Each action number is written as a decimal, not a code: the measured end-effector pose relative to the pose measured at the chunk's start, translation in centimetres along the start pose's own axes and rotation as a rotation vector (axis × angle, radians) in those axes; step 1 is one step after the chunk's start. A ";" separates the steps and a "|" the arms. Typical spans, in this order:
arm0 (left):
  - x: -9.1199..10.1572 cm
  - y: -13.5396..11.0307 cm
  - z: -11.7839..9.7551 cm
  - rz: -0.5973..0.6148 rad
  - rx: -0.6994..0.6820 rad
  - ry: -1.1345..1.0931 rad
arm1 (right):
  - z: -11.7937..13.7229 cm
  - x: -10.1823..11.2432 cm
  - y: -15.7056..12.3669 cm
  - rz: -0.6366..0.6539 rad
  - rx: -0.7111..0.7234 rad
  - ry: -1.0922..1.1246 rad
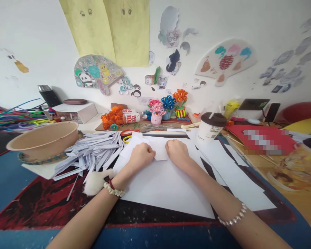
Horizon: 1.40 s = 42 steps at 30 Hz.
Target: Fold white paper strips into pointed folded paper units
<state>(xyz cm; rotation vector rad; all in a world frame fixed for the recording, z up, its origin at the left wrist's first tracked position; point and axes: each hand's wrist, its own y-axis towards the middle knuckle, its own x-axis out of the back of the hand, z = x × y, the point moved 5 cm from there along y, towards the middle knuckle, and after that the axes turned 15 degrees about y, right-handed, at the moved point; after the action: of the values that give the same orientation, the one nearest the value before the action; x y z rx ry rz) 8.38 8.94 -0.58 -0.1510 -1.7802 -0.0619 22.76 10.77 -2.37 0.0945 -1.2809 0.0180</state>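
Note:
Between my hands is a small piece of white paper (160, 152), over a large white sheet (168, 183). My left hand (142, 154) is closed, its thumb and fingers pinching the paper's left side. At the paper's right side my right hand (178, 151) is curled closed on it; its fingertips are mostly hidden. A pile of narrow folded white paper strips (95, 152) lies left of my left hand. Just beyond that hand, scissors (128, 134) with orange and yellow handles are partly covered by paper. A fluffy white thing (97, 183) touches my left wrist.
A tan bowl (44, 138) stands left of the strips. At the back are pots of handmade flowers (168, 105). A lidded drink cup (211, 128) with a straw stands at right, beside more white sheets (241, 183). A red packet (261, 140) lies farther right.

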 end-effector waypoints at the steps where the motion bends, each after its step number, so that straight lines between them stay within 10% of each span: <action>1: 0.1 0.0 0.0 -0.001 -0.005 -0.001 | 0.0 0.0 0.0 -0.003 0.000 0.000; 17: 0.7 -0.4 0.0 0.120 -0.083 -0.114 | 0.6 0.0 -1.2 -0.065 0.060 0.060; 42: 0.2 -0.1 -1.5 -0.090 -0.147 0.004 | -4.2 1.7 2.2 -0.247 0.250 0.452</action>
<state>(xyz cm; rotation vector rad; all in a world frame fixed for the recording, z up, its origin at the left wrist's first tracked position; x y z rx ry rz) 9.79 8.66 -0.01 -0.1764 -1.7774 -0.2582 27.10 13.28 -1.83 0.4392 -0.8041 -0.0126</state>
